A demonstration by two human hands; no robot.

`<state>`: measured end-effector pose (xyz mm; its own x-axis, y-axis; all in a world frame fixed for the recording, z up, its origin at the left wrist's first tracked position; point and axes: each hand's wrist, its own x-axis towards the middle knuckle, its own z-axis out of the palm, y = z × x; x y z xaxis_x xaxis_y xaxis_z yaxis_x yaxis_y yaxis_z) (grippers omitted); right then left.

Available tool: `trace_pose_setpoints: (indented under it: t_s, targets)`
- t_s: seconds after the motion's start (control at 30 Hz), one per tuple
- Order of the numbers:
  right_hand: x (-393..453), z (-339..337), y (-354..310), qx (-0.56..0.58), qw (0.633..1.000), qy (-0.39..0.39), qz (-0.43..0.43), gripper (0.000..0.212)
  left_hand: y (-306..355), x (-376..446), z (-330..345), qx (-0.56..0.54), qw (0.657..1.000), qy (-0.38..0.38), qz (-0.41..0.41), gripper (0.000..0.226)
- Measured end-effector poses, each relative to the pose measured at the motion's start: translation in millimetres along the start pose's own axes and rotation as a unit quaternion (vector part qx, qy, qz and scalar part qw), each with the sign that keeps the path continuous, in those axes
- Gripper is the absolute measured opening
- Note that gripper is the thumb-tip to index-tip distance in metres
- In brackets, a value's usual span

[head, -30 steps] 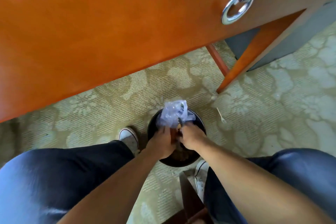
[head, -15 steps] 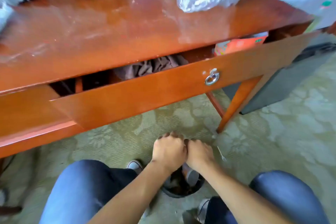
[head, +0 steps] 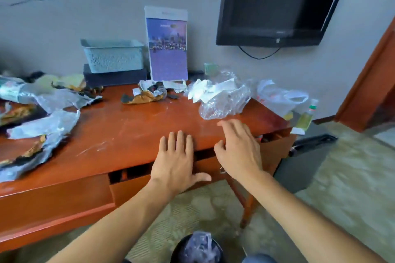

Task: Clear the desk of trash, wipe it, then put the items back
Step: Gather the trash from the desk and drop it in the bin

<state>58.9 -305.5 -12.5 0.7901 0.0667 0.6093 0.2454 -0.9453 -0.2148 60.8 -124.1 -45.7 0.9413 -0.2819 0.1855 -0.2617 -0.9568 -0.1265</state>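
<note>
Head view: I log both hands empty over the front edge of the tabletop (head: 128, 130).
Left hand (head: 175, 160) flat, fingers straight, above the part-open drawer (head: 149, 186); right hand (head: 237, 149) spread, fingers loosely bent, just short of the clear plastic bag (head: 224, 102). Torn wrappers (head: 42, 121) litter the left side; bin (head: 197, 249) with a bag inside stands on the floor below.

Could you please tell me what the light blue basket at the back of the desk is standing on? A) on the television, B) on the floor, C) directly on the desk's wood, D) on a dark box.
D: the light blue basket sits on top of a dark box, which itself stands at the back of the desk against the wall.
</note>
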Motion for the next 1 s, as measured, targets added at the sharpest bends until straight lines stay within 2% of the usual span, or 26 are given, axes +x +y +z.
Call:
trace_pose_setpoints:
  t_s: [0.17, 0.27, 0.33, 0.37, 0.4, 0.43, 0.5, 0.53, 0.63, 0.87, 0.93, 1.0]
  targets:
    - [108.4, 20.7, 23.7, -0.134, 0.985, -0.111, -0.014, 0.091, -5.6, 19.4, 9.1, 0.058, 0.997, 0.018, 0.043, 0.113]
    - [159.6, 50.1, 30.2, -0.181, 0.967, -0.180, 0.023, 0.117, -8.5, 24.3, 17.1, 0.077, 0.995, 0.029, 0.060, 0.112]
    - [181.0, 70.2, 35.0, -0.184, 0.953, -0.234, 0.060, 0.123, -9.9, 25.9, 20.4, 0.062, 0.995, 0.041, 0.070, 0.112]
    - [185.9, 77.2, 36.8, -0.162, 0.948, -0.263, 0.076, 0.117, -11.1, 26.5, 22.7, 0.047, 0.995, 0.041, 0.074, 0.112]
    - [186.4, 82.4, 37.7, -0.138, 0.944, -0.289, 0.082, 0.101, -11.4, 26.8, 21.9, 0.035, 0.996, 0.034, 0.074, 0.112]
    - [183.8, 85.5, 37.4, -0.124, 0.944, -0.296, 0.077, 0.075, -11.4, 26.7, 18.6, 0.036, 0.997, 0.018, 0.072, 0.114]
    - [175.7, 87.3, 35.9, -0.125, 0.962, -0.238, 0.047, 0.027, -8.9, 24.0, 8.4, 0.047, 0.996, -0.026, 0.070, 0.116]
    - [169.9, 84.4, 33.7, -0.123, 0.970, -0.205, 0.036, 0.020, -7.1, 23.1, 8.3, 0.045, 0.996, -0.023, 0.072, 0.113]
    - [152.3, 61.6, 24.7, -0.103, 0.983, -0.154, 0.012, 0.014, -4.6, 20.4, 5.9, 0.030, 0.996, 0.006, 0.081, 0.108]
    - [103.3, -21.4, 2.6, -0.013, 0.996, -0.083, -0.029, 0.024, -4.9, 8.9, -7.9, 0.084, 0.994, 0.016, 0.067, 0.108]
    - [87.6, -38.4, -1.5, 0.000, 0.997, -0.074, -0.038, 0.031, -7.1, 4.4, -11.8, 0.052, 0.996, 0.037, 0.056, 0.095]
    - [71.0, -49.1, -3.9, 0.019, 0.997, -0.070, -0.039, 0.036, -13.0, -4.5, -18.9, -0.025, 0.993, 0.101, 0.056, 0.068]
